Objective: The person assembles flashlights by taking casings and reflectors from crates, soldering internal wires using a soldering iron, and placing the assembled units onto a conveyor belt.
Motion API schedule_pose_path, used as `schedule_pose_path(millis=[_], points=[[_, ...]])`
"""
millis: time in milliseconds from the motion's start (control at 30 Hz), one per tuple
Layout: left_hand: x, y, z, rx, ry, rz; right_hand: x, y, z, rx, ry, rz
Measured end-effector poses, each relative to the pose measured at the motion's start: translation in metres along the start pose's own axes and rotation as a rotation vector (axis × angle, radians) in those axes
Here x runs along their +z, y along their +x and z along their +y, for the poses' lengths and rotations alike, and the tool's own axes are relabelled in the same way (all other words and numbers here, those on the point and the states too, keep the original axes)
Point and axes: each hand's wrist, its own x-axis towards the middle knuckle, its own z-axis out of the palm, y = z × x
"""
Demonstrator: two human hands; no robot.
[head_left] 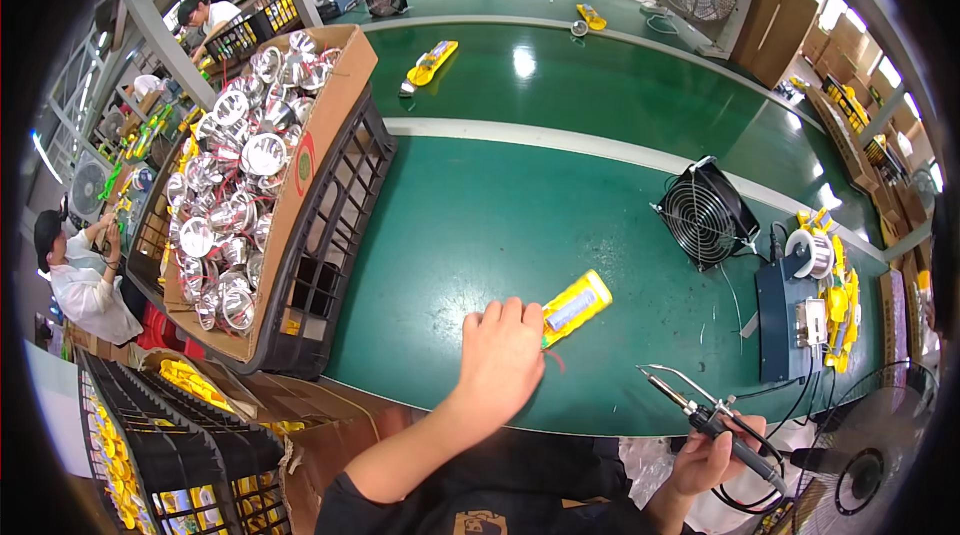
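Observation:
My left hand [503,353] is closed at the lower end of a yellow plastic casing [597,285], which lies tilted on the green bench. A blue-grey battery [572,312] sits inside this casing. A short red wire pokes out beside my fingers, which hide the casing's near end. At the bench's front edge, my right hand [708,462] grips a soldering iron [742,448] by its dark handle. A thin curved metal tube runs alongside the iron, and its tip points left, apart from the casing.
A cardboard box [340,85] of shiny reflector cups [264,155] rests in a black crate at left. A black fan [706,213], solder spool [812,253], blue box [777,320] and yellow casings [845,310] stand right. The belt [600,75] carries casings. Co-workers sit far left.

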Motion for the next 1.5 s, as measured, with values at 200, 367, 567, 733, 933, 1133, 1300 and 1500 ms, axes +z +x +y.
schedule_pose_path(millis=[200, 367, 567, 733, 933, 1133, 1300, 1500], points=[[-0.024, 0.018, -0.031, 0.409, 0.025, -0.303, -0.001, 0.009, -0.005, -0.055, 0.075, 0.014], [-0.034, 0.014, -0.033, 0.681, -0.016, -0.191, -0.005, 0.009, 0.002, -0.051, 0.153, -0.208], [-0.032, 0.006, -0.058, 0.545, -0.126, 0.017, -0.001, 0.007, 0.012, -0.005, 0.121, -0.22], [-0.021, -0.042, -0.062, 0.031, -0.579, 0.302, 0.008, 0.01, 0.018, 0.011, 0.028, -0.279], [0.007, -0.054, -0.046, -0.024, -0.687, 0.331, 0.03, 0.013, 0.029, 0.095, -0.026, -0.408], [0.015, -0.048, -0.039, -0.008, -0.638, 0.341, 0.056, 0.028, 0.033, 0.147, -0.03, -0.603], [0.026, -0.049, -0.02, -0.212, -0.591, 0.531, 0.077, 0.042, 0.039, 0.173, -0.084, -0.787], [0.036, -0.045, -0.021, -0.283, -0.609, 0.532, 0.089, 0.043, 0.06, 0.201, -0.125, -0.884]])
